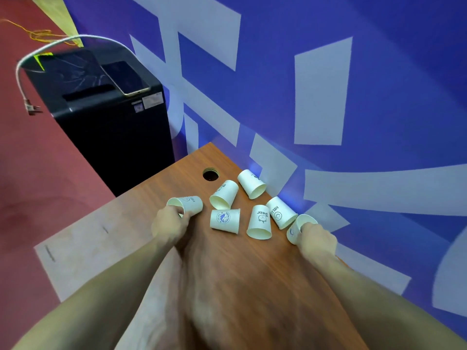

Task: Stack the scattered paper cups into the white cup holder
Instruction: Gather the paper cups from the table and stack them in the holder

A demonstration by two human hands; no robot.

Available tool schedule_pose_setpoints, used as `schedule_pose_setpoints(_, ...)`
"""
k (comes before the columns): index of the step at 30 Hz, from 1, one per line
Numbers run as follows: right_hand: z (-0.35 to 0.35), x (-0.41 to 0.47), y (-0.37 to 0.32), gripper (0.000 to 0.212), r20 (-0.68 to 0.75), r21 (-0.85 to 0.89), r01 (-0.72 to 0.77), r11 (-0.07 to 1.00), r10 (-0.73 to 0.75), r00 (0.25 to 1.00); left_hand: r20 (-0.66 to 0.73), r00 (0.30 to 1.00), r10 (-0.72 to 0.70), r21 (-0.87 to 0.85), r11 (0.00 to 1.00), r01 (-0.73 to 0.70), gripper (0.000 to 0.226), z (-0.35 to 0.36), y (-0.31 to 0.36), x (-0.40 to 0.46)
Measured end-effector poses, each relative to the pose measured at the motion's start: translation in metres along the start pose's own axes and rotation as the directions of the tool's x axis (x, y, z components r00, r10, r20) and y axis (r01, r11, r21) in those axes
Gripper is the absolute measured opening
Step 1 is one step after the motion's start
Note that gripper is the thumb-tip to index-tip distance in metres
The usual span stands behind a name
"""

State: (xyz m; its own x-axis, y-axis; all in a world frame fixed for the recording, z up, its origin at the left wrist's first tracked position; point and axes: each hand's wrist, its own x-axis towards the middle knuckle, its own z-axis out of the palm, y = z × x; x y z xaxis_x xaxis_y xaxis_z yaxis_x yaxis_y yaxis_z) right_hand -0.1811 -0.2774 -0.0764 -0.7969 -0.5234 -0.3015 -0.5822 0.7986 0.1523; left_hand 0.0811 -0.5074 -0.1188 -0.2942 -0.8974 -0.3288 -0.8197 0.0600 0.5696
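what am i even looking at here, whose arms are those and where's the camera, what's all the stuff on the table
There is no machine here. One camera sits on a person's head, looking forward and down, so the two bare arms are that person's own. The wide lens bends the picture.

On the wooden table lie seven white paper cups. The left hand grips the leftmost cup at its rim; the right hand grips the rightmost cup the same way. Five loose cups lie between them, some on their sides. A round hole is cut in the tabletop. No white cup holder is in view. Left of the table stands a black box with a phone on top.
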Motion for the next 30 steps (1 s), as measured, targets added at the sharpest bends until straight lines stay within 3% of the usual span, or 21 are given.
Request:
schedule_pose_setpoints(7, -0.031, -0.033, 0.019, 0.011, -0.06, -0.001, 0.007, 1.0, -0.007, 0.998, -0.063, 0.981, 0.183, 0.283, 0.946, -0.158, 0.025, -0.02, 0.028, -0.03)
schedule_pose_setpoints(13, -0.05, -0.088, 0.042, 0.018, -0.114, -0.018, 0.041, 0.999, -0.043, 0.993, 0.045, 0.902, 0.43, 0.432, 0.805, -0.405, 0.023, -0.038, 0.067, -0.08)
schedule_pose_setpoints(19, -0.058, -0.158, 0.084, 0.02, -0.163, -0.001, 0.036, 0.999, -0.035, 0.986, 0.204, 0.751, 0.629, 0.528, 0.575, -0.625, 0.02, -0.033, 0.126, -0.152)
schedule_pose_setpoints(23, -0.056, -0.198, 0.111, 0.017, -0.191, 0.036, 0.025, 0.999, -0.018, 0.981, 0.3, 0.662, 0.687, 0.572, 0.426, -0.701, 0.018, -0.019, 0.15, -0.203)
schedule_pose_setpoints(30, -0.047, -0.268, 0.179, 0.016, -0.256, 0.029, -0.013, 0.999, 0.02, 0.966, 0.475, 0.418, 0.774, 0.595, 0.067, -0.801, 0.027, 0.025, 0.183, -0.305)
